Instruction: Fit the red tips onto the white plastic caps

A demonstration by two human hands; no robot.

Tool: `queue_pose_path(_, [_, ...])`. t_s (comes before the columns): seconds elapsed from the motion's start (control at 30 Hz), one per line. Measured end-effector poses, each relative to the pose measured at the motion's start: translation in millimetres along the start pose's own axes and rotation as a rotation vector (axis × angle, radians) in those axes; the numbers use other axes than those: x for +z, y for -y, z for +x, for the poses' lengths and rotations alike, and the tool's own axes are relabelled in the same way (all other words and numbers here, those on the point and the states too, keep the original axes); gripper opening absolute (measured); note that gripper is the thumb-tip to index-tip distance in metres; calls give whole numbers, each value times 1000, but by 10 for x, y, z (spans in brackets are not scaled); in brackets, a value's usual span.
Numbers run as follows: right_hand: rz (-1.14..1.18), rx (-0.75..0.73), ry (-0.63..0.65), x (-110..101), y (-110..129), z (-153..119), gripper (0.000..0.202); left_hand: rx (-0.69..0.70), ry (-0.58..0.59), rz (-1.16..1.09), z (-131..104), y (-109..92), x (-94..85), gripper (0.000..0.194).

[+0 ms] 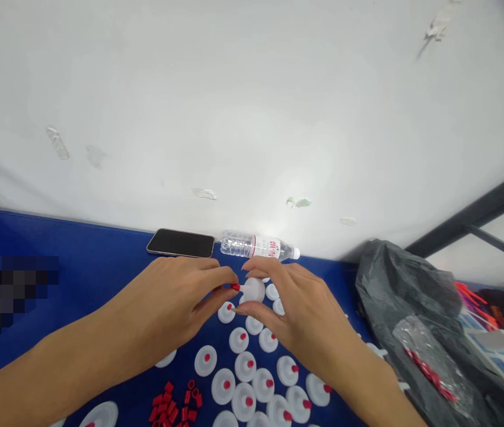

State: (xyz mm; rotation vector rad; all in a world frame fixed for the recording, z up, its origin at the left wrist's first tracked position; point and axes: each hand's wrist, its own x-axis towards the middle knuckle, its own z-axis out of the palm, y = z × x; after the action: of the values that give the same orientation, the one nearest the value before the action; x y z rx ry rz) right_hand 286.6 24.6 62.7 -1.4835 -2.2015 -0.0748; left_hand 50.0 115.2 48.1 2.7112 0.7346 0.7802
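The white nozzle cap (252, 289) sits pinched in our right hand (296, 314) at the tabletop's (101, 267) centre, while our left hand (176, 302) pinches a small red tip (235, 287) against its spout. Around 6 o'clock, many finished caps (252, 385) already carry red tips; at 7 o'clock loose red tips (174, 406) remain.

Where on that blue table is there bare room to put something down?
Bare blue table lies left of the phone, beyond the left hand. White caps crowd the middle; the grey bag fills the right.
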Motion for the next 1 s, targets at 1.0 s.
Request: queue_pose_path(1.0, [324, -91, -442, 56, 169, 8, 33, 168, -6, 86, -36, -181, -214, 33])
